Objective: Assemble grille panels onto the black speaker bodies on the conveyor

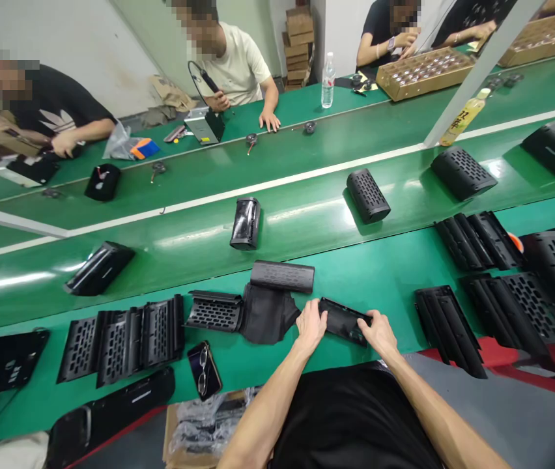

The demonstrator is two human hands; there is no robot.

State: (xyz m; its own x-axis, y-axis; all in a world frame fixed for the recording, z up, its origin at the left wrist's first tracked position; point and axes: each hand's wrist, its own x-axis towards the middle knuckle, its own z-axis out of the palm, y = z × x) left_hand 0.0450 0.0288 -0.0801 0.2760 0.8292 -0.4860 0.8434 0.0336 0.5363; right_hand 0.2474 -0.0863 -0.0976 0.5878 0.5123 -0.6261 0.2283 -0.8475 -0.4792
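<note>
A black plastic housing shell (343,320) lies at the near edge of the green bench, its hollow side facing up. My left hand (311,324) grips its left end, with the fingers bent over the rim. At the other end, my right hand (379,331) holds the right side between thumb and fingers. Just left of my left hand is a stack of dark mesh cloth pieces (268,316). Behind it sits a perforated grille cover (282,276), and another grille cover (215,311) lies hollow side up to the left.
Grille covers stand in rows at left (121,342) and right (448,326). A phone with glasses (204,370) lies near the edge. Assembled black housings (368,195) sit along the green conveyor (297,218). Several people work across it. A box of wrapped parts (204,423) is below.
</note>
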